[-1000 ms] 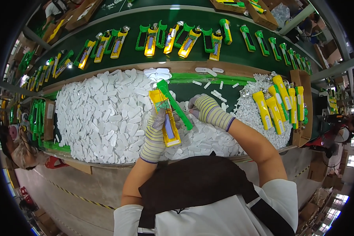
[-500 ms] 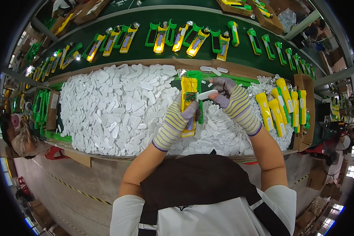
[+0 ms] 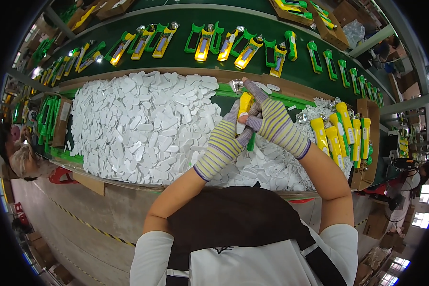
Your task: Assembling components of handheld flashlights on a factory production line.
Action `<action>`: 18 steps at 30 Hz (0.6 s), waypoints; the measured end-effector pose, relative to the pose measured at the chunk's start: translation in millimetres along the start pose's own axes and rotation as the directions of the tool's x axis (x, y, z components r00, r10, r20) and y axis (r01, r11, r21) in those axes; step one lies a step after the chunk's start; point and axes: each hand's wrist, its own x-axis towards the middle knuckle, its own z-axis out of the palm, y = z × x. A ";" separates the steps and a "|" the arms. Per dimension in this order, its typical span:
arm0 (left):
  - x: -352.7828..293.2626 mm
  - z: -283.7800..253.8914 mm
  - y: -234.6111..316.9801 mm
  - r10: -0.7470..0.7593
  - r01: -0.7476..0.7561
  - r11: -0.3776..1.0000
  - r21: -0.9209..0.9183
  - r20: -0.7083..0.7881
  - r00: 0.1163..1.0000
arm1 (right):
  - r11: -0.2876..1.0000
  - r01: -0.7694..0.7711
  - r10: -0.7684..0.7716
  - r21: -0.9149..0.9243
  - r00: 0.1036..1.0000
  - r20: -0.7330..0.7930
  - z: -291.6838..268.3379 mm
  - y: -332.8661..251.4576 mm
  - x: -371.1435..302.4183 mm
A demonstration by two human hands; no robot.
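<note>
The yellow-and-green flashlight [image 3: 245, 101] is held over the pile of white oblong pieces [image 3: 143, 128], long axis pretty much straight away from the body, silvery reflector [image 3: 236, 86] at the far end. It's clamped in the left hand's [image 3: 222, 145] fingers; the right hand's [image 3: 280, 124] are laid against it, grip can't be told. Midsection's mostly covered, any lettering unreadable.

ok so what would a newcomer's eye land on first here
Probably the heap of white pieces, mostly left of centre. Then the gloved left grip and right grip, together at a yellow torch just right of centre, and the row of torches along the green belt beyond.
</note>
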 end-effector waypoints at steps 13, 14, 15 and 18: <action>6.0 2.5 -6.6 -0.292 0.387 0.356 -0.851 0.292 0.911 | 0.659 -0.148 0.259 0.737 0.965 -0.038 43.2 68.5 -59.8; 6.4 4.0 -7.3 -0.305 0.368 0.393 -0.843 0.258 0.917 | 0.785 -0.034 0.183 0.619 0.967 -0.179 45.6 70.6 -61.6; 6.2 5.4 -8.1 -0.316 0.349 0.430 -0.833 0.224 0.922 | 0.881 0.071 0.085 0.468 0.949 -0.304 46.8 72.0 -64.0; 5.0 15.4 -11.3 -0.257 0.195 0.462 -0.865 0.079 0.963 | 0.880 0.078 0.054 0.469 0.964 -0.262 50.2 47.6 -69.8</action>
